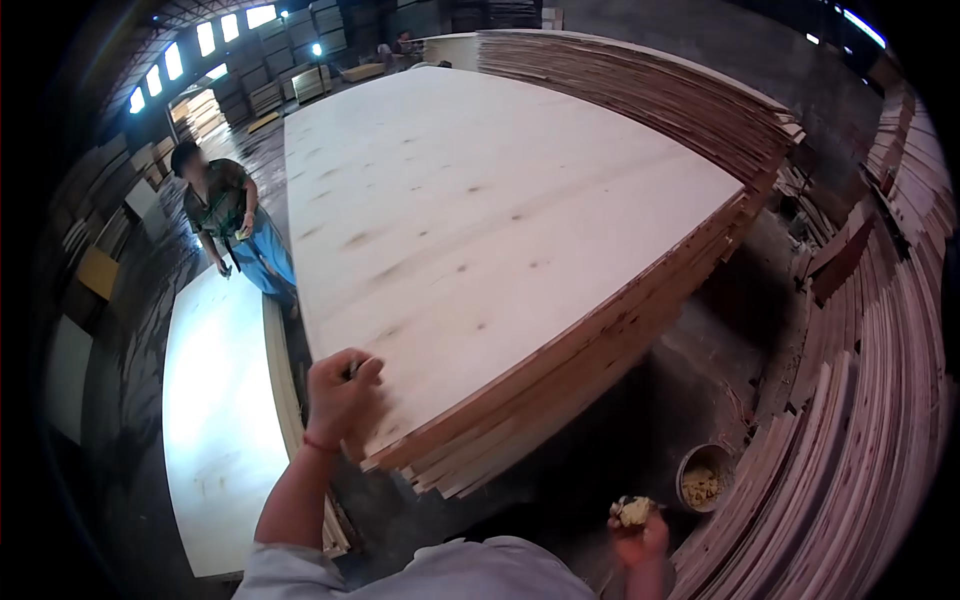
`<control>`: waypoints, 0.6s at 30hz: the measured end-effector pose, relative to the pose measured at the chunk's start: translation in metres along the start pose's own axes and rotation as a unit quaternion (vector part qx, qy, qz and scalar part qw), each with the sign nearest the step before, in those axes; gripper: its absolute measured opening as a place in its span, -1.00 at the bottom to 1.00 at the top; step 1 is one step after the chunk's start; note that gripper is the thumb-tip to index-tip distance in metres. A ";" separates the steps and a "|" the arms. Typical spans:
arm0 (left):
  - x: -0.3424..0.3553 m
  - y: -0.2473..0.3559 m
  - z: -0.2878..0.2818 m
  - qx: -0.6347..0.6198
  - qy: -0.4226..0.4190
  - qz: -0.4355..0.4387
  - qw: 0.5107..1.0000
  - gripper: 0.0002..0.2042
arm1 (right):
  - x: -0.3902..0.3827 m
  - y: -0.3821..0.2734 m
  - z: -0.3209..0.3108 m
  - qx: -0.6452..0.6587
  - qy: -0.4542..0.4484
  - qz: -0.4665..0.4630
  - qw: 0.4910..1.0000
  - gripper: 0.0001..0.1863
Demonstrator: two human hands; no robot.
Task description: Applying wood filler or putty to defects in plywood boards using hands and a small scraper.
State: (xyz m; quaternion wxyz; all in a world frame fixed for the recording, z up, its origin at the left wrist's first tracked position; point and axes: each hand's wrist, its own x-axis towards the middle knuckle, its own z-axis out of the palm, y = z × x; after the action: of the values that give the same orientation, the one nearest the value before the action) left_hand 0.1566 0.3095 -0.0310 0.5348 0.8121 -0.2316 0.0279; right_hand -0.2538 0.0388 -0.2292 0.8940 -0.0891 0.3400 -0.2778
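A tall stack of pale plywood sheets (480, 220) fills the middle of the view. My left hand (340, 395) rests on the near corner of the top sheet, fingers curled around a small dark tool. My right hand (638, 535) is low at the bottom right, closed on a lump of yellowish putty (632, 511). A small round bowl of the same putty (702, 480) sits on the floor just to the right of that hand.
Another pale sheet (220, 400) lies on a lower stack to the left. A person in a patterned shirt and blue trousers (235, 225) stands beside it. Stacked veneer boards (860, 400) curve along the right side, more stacks (650, 90) lie behind.
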 end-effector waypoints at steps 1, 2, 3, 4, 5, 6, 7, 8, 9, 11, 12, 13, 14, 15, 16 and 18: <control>0.001 0.001 0.004 0.007 0.003 -0.007 1.000 -0.88 | 0.017 -0.017 0.017 -0.022 -0.009 -0.007 1.000 -0.70; 0.002 0.005 0.007 0.015 0.006 -0.015 1.000 -0.89 | 0.035 -0.034 0.033 -0.020 -0.003 -0.014 1.000 -0.70; 0.003 0.008 0.009 0.019 0.011 -0.037 0.999 -0.89 | 0.054 -0.052 0.050 -0.040 -0.006 -0.023 0.999 -0.68; 0.004 0.011 0.010 0.024 0.014 -0.061 0.998 -0.90 | 0.070 -0.071 0.069 -0.059 -0.006 -0.031 0.998 -0.65; 0.004 0.015 0.011 0.041 0.027 -0.070 0.996 -0.90 | 0.083 -0.091 0.091 -0.076 -0.019 -0.036 0.996 -0.65; 0.006 0.018 0.010 0.059 0.040 -0.077 0.994 -0.91 | 0.096 -0.109 0.114 -0.092 -0.032 -0.042 0.994 -0.65; 0.008 0.022 0.013 0.059 0.047 -0.079 0.994 -0.91 | 0.113 -0.127 0.138 -0.107 -0.073 -0.051 0.990 -0.64; 0.011 0.023 0.018 0.059 0.054 -0.080 0.994 -0.91 | 0.127 -0.146 0.165 -0.138 -0.091 -0.063 0.984 -0.64; 0.010 0.018 0.018 0.070 0.071 -0.088 0.991 -0.92 | 0.143 -0.163 0.189 -0.159 -0.128 -0.076 0.976 -0.66; 0.012 0.009 0.018 0.106 0.084 -0.087 0.987 -0.90 | 0.184 -0.197 0.220 -0.193 -0.204 -0.112 0.953 -0.72; 0.015 0.016 0.022 0.108 0.079 -0.087 0.987 -0.90 | 0.200 -0.212 0.242 -0.223 -0.214 -0.138 0.941 -0.71; 0.020 0.028 0.027 0.067 0.096 -0.150 0.982 -0.87 | 0.217 -0.228 0.260 -0.244 -0.247 -0.152 0.925 -0.78; 0.022 0.038 0.030 0.031 0.118 -0.212 0.970 -0.83 | 0.237 -0.242 0.275 -0.239 -0.232 -0.157 0.930 -0.74; 0.017 0.014 0.022 0.033 0.138 -0.167 0.976 -0.76 | 0.253 -0.259 0.294 -0.270 -0.274 -0.152 0.910 -0.71; 0.015 0.016 0.027 0.036 0.143 -0.165 0.975 -0.76 | 0.272 -0.272 0.310 -0.267 -0.279 -0.150 0.910 -0.71; 0.006 0.031 0.044 0.073 0.296 -0.174 0.936 -0.69 | 0.309 -0.303 0.339 -0.282 -0.262 -0.190 0.903 -0.75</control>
State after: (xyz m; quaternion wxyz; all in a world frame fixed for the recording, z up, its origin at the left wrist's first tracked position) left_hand 0.1406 0.2582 -0.0210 0.5150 0.8315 0.0851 0.1900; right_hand 0.0268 -0.3951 -0.0406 0.8186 -0.4702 0.1340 -0.3014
